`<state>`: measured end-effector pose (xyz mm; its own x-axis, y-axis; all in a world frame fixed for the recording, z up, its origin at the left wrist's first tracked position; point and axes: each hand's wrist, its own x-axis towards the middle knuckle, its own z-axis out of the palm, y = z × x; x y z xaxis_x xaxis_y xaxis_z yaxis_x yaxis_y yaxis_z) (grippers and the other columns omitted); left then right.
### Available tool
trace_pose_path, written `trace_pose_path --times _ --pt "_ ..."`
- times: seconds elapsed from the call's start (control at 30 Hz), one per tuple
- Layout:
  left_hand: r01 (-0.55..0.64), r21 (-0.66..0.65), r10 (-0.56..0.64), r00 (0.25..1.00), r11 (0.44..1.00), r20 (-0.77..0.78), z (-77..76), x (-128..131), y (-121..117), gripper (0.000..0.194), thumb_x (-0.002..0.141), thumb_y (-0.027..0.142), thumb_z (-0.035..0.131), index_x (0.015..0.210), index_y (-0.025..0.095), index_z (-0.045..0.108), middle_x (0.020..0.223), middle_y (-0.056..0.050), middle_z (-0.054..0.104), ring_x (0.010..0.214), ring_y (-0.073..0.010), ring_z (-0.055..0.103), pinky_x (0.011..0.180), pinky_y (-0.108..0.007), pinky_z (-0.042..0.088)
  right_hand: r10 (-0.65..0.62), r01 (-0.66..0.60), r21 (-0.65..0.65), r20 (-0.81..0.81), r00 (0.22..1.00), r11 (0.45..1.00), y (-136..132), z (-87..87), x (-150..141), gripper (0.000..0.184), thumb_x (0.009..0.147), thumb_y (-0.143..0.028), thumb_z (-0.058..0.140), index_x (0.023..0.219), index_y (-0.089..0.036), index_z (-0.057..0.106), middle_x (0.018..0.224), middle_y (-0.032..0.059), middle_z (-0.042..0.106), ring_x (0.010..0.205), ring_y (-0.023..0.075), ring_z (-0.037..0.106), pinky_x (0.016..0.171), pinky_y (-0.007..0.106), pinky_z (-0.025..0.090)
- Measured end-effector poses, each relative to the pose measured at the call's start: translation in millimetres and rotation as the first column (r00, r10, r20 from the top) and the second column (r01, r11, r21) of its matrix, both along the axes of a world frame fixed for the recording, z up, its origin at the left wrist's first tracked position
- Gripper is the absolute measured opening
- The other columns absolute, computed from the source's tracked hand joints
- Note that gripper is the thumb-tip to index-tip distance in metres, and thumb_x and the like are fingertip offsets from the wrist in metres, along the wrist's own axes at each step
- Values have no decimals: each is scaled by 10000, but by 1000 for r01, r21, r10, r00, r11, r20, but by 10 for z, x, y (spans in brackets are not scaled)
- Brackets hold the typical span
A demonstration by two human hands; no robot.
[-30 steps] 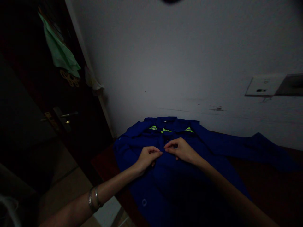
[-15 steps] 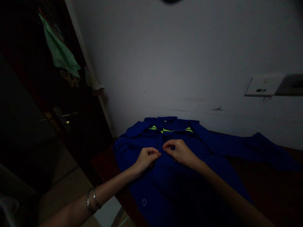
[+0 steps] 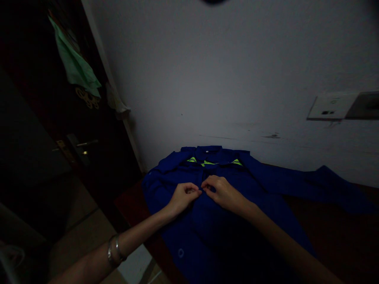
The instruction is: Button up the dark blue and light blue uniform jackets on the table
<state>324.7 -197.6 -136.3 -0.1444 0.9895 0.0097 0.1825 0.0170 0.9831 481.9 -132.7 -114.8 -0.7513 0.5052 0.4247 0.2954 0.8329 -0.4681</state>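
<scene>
A dark blue work shirt [image 3: 260, 197] with yellow-green reflective strips at the chest lies spread on a dark table [image 3: 340, 232], its collar toward the wall. My left hand [image 3: 183, 196] and my right hand [image 3: 220, 190] meet at the shirt's front opening, a little below the collar. Both pinch the blue cloth with curled fingers, thumb against forefinger, fingertips nearly touching each other. A metal bangle sits on my left wrist.
A pale wall rises right behind the table, with a white socket plate [image 3: 331, 107] at the right. To the left stands a dark door with a handle [image 3: 79, 145], and a green cloth [image 3: 75, 67] hangs above it. Tiled floor lies lower left.
My two hands have drawn slightly closer together and shifted a little to the left on the shirt front. The shirt itself lies as before.
</scene>
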Motion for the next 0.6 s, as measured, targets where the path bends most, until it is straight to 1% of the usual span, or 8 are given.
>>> trace_pose_path --times 0.13,0.2,0.3,0.37,0.43,0.47,0.53,0.6 --pt "-9 24 9 1000 1000 -6 -13 14 18 212 614 318 652 633 119 582 453 60 435 404 -45 355 422 -174 264 13 -13 0 12 1000 1000 21 -40 -6 198 769 -129 486 883 -163 643 830 61 624 790 158 556 722 260 415" --pt "-3 62 5 999 998 -34 -22 15 21 191 631 302 639 645 118 589 489 48 464 446 -55 383 453 -176 288 18 -18 -4 7 1000 1000 32 -52 -1 231 783 -133 474 945 -161 636 850 67 620 806 159 555 735 260 417" --pt "21 166 2 990 986 -141 -23 22 -4 155 662 272 613 692 119 616 578 17 527 538 -80 446 525 -186 341 59 -59 -8 10 998 998 38 -58 10 288 803 -131 452 1041 -169 609 889 77 599 830 154 549 748 254 421" --pt "52 236 5 972 970 -234 -8 43 -44 144 691 255 586 730 128 642 648 -8 565 605 -99 483 577 -195 368 122 -121 -26 26 992 992 37 -64 12 282 812 -118 433 1009 -186 624 868 66 584 812 141 548 739 244 427" --pt "95 274 -3 948 957 -319 16 81 -98 153 721 241 554 760 141 663 702 -27 588 642 -110 502 600 -199 378 162 -160 -75 26 986 984 39 -83 10 259 820 -118 415 924 -186 643 838 55 572 776 127 552 685 220 446" --pt "118 281 -12 935 952 -354 30 105 -128 159 730 232 543 775 148 670 719 -32 595 646 -111 508 600 -200 380 162 -159 -115 18 987 981 44 -99 9 246 825 -132 409 891 -180 642 834 52 565 744 118 556 632 203 456" --pt "151 286 -24 915 946 -402 57 153 -190 166 739 216 530 806 162 672 734 -34 606 649 -112 521 596 -200 386 131 -128 -211 -1 991 969 66 -137 13 226 837 -182 399 868 -170 622 847 50 550 653 98 555 489 165 448" --pt "151 297 -16 912 943 -411 77 189 -246 165 742 209 528 830 171 662 757 -34 615 677 -118 542 602 -198 403 94 -96 -300 -22 995 949 101 -168 27 218 842 -238 396 884 -166 598 872 48 537 556 73 541 386 145 420"
